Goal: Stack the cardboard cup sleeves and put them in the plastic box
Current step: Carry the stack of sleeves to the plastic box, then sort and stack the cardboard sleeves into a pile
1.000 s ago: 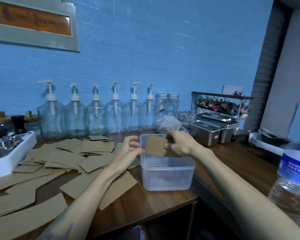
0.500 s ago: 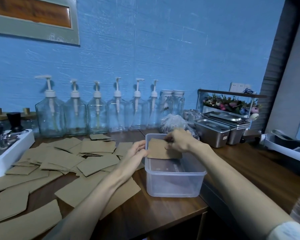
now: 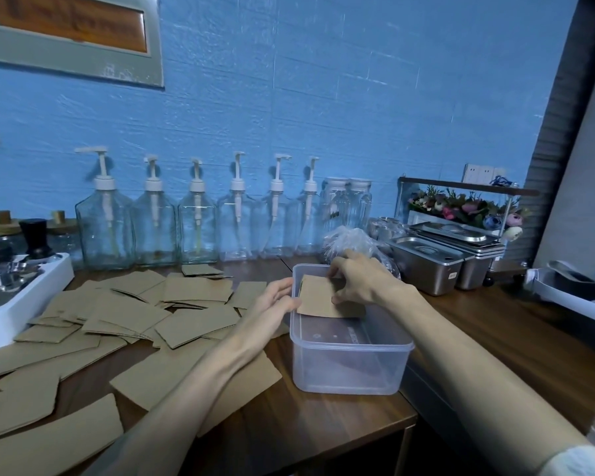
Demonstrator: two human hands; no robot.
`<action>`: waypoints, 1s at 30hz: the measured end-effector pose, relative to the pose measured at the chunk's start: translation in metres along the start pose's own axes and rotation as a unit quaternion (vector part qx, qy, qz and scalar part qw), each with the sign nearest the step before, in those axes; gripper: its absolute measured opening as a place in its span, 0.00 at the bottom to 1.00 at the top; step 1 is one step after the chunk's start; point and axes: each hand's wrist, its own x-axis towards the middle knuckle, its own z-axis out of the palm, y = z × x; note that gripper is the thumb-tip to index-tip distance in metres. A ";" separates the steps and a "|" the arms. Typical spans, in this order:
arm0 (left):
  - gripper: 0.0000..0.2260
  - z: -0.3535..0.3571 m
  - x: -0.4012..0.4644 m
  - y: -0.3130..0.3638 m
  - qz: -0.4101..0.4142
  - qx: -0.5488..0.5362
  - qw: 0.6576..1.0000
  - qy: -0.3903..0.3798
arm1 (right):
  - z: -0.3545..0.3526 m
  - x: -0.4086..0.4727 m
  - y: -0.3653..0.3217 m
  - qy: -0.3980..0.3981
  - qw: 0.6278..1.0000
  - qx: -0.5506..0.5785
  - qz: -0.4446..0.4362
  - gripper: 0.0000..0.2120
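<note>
Early stage. R hand (image 3: 361, 280) pinches a sleeve (image 3: 318, 300) over the box (image 3: 351, 365), whose floor below the hand shows bare. L hand (image 3: 273, 300), fingers straight, touches the box wall. Approx. all loose sleeves (image 3: 172, 304) lie left of L hand, unstacked.

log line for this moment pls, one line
step: loading box | right hand: holds cardboard sleeves over plastic box | left hand: open, fingers at box's left rim | loose sleeves: on counter
</note>
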 end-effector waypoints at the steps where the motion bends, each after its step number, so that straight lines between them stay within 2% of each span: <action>1: 0.20 0.000 0.000 0.000 -0.001 -0.001 1.000 0.000 | 0.000 -0.001 0.000 0.001 1.000 -0.004 0.001 0.27; 8: 0.20 -0.001 0.000 0.002 -0.016 0.003 1.000 0.003 | 0.000 -0.003 -0.001 0.009 1.000 -0.017 0.002 0.25; 13: 0.25 -0.005 0.005 0.001 -0.015 0.028 0.999 0.044 | -0.007 -0.008 -0.001 0.023 1.000 0.006 0.002 0.28; 17: 0.18 -0.015 0.005 0.006 0.009 0.007 0.997 0.079 | -0.019 -0.020 -0.003 0.050 0.998 0.048 -0.009 0.28; 21: 0.12 -0.024 -0.004 0.014 0.031 -0.003 0.994 0.104 | -0.029 -0.031 -0.018 0.099 0.989 0.097 -0.043 0.19; 26: 0.11 -0.059 -0.030 0.022 0.061 0.138 0.984 0.093 | -0.050 -0.035 -0.071 0.129 0.977 0.126 -0.114 0.15; 30: 0.10 -0.112 -0.061 0.025 0.041 0.258 0.960 0.106 | -0.059 -0.033 -0.131 0.129 0.965 0.148 -0.172 0.15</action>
